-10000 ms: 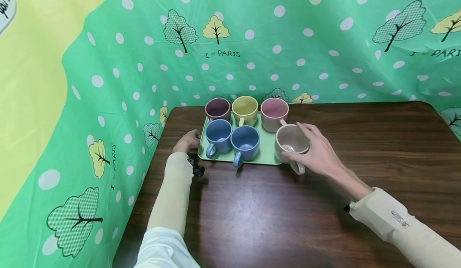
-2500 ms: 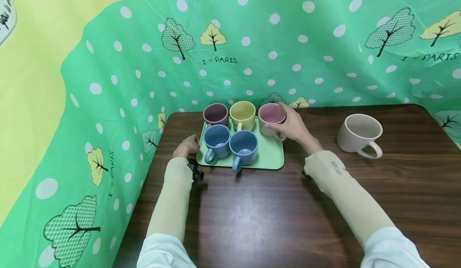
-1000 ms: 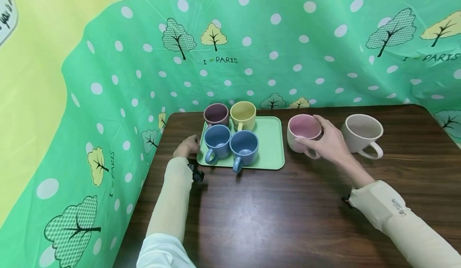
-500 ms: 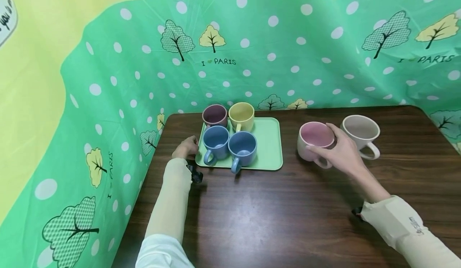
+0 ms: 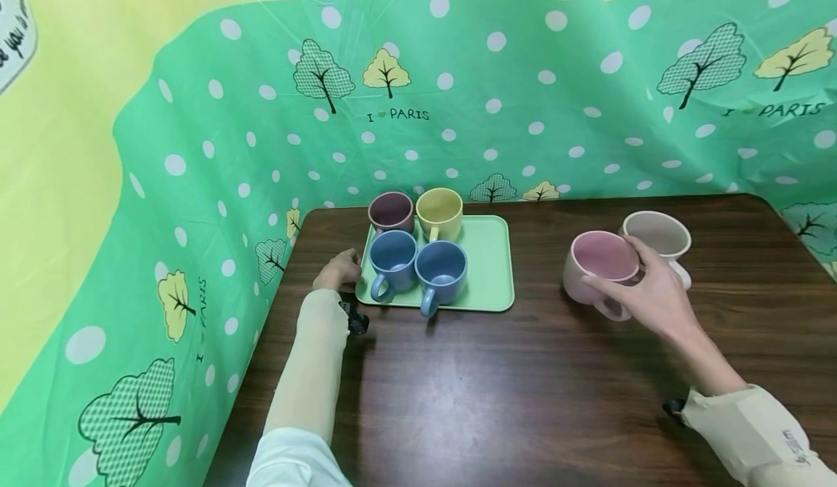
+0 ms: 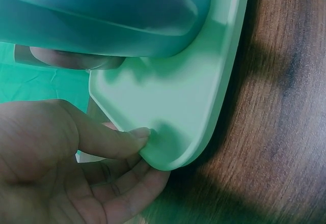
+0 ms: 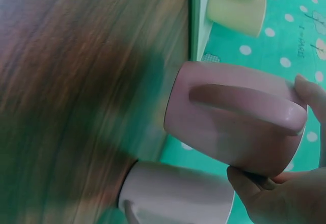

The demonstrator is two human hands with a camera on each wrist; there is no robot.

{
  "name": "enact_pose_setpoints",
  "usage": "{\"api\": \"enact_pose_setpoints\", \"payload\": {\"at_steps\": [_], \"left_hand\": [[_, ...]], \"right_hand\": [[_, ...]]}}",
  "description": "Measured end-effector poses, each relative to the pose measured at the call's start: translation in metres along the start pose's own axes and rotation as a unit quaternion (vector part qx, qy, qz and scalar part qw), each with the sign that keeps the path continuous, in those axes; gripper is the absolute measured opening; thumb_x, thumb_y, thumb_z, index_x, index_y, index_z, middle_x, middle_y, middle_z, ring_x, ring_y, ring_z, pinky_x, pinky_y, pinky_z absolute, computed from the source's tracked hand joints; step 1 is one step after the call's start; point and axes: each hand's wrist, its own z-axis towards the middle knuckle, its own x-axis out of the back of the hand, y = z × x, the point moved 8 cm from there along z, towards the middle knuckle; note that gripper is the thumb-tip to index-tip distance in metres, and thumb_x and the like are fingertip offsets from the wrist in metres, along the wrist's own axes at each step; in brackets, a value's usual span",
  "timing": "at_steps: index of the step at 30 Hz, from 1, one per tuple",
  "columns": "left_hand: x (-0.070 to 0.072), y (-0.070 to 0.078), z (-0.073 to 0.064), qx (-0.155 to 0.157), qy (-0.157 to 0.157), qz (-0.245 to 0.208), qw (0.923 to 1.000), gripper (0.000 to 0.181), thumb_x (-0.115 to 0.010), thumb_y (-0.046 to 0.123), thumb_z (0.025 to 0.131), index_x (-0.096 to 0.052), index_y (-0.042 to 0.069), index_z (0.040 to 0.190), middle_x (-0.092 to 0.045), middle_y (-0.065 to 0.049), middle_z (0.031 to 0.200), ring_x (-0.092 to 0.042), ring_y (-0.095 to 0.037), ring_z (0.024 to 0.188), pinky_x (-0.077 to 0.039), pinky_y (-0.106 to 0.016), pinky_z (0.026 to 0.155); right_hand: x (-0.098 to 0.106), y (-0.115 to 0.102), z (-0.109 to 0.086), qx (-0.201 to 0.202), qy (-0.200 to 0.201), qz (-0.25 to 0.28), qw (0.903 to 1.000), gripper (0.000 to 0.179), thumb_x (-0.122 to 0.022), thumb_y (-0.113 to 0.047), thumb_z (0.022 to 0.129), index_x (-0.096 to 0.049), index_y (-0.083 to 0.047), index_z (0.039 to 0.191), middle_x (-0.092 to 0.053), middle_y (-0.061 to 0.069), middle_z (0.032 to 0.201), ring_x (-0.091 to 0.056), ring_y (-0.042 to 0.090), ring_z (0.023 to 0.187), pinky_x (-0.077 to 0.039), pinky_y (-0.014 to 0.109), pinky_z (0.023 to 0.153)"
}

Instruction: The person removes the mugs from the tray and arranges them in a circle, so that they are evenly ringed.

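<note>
- Along the bottom edge, the left sleeve (image 5: 307, 378) and the right sleeve (image 5: 752, 429) run out of sight; both look like thin, close-fitting fabric, and the right one's lettering is hard to read.
- Across the foreground spreads a dark table (image 5: 484, 392) with streaked wood grain and a blurry sheen.
- The left hand (image 5: 338, 269) pinches a corner of the green tray (image 5: 489, 262), thumb over its raised lip, other fingers partly hidden below.
- The right hand (image 5: 657, 298) grasps the smooth, rounded pink mug (image 5: 600, 256) near its rim, over the table's right part; whether the base touches the wood is unclear.
- On the round-cornered tray, two glossy blue mugs (image 5: 442, 272) hide the lower part of the purple mug (image 5: 391, 212); the yellow mug (image 5: 439, 211) stands beside it.
- Just behind the pink mug, the beige mug (image 5: 654, 236) is partly covered, its handle mostly hidden.
- Behind everything hangs a creased, dotted cloth (image 5: 471, 58), its far-left lettering cut off.
</note>
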Motion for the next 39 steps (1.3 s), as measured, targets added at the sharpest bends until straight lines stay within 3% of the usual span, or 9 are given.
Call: {"api": "enact_pose_setpoints", "payload": {"at_steps": [2,9,15,22,35,39], "left_hand": [[0.0,0.0,0.001,0.0,0.0,0.001,1.0,0.013,-0.051,0.0,0.091,-0.041,0.006,0.098,-0.044,-0.013,0.094,-0.053,-0.023,0.075,-0.05,-0.029,0.062],[0.0,0.001,0.0,-0.001,0.001,0.008,1.0,0.015,-0.052,0.0,0.09,-0.041,0.006,0.098,-0.043,-0.012,0.093,-0.051,-0.022,0.074,-0.049,-0.029,0.06],[0.001,0.0,-0.001,0.002,0.002,0.023,0.9997,0.014,-0.052,0.002,0.091,-0.042,0.007,0.099,-0.043,-0.01,0.09,-0.048,-0.021,0.071,-0.047,-0.031,0.061],[0.001,-0.001,-0.002,0.002,0.0,0.001,1.0,0.012,-0.051,0.002,0.092,-0.041,0.007,0.098,-0.044,-0.011,0.09,-0.052,-0.023,0.076,-0.05,-0.033,0.066],[-0.001,0.0,-0.003,0.0,-0.007,0.001,1.0,0.013,-0.051,0.002,0.092,-0.042,0.006,0.1,-0.045,-0.013,0.095,-0.054,-0.025,0.08,-0.05,-0.032,0.065],[0.0,0.001,-0.002,-0.003,0.001,0.029,0.9996,0.013,-0.052,0.003,0.091,-0.042,0.007,0.098,-0.045,-0.011,0.093,-0.051,-0.024,0.08,-0.045,-0.03,0.061]], "right_hand": [[0.003,0.003,-0.002,0.002,0.01,0.005,0.9999,0.091,-0.081,-0.046,0.071,-0.038,-0.012,0.144,-0.055,0.022,0.12,-0.051,0.032,0.104,-0.036,0.018,0.067],[0.011,0.009,-0.011,-0.006,0.012,-0.008,0.9999,0.091,-0.08,-0.046,0.073,-0.036,-0.014,0.145,-0.047,0.023,0.128,-0.045,0.037,0.11,-0.032,0.029,0.073],[0.014,0.018,-0.017,-0.026,0.005,-0.012,0.9996,0.092,-0.079,-0.047,0.073,-0.033,-0.017,0.147,-0.047,0.021,0.13,-0.046,0.032,0.105,-0.033,0.021,0.065],[0.018,0.029,-0.025,-0.053,0.002,-0.022,0.9984,0.095,-0.078,-0.05,0.074,-0.029,-0.02,0.149,-0.054,0.022,0.122,-0.048,0.023,0.095,-0.035,0.022,0.062],[0.026,0.044,-0.034,-0.069,0.028,-0.03,0.9968,0.094,-0.079,-0.048,0.074,-0.03,-0.02,0.149,-0.051,0.023,0.126,-0.044,0.029,0.1,-0.032,0.033,0.07],[0.028,0.049,-0.037,-0.08,0.032,-0.029,0.9959,0.096,-0.077,-0.049,0.075,-0.027,-0.018,0.15,-0.049,0.025,0.128,-0.044,0.033,0.103,-0.033,0.037,0.071]]}}
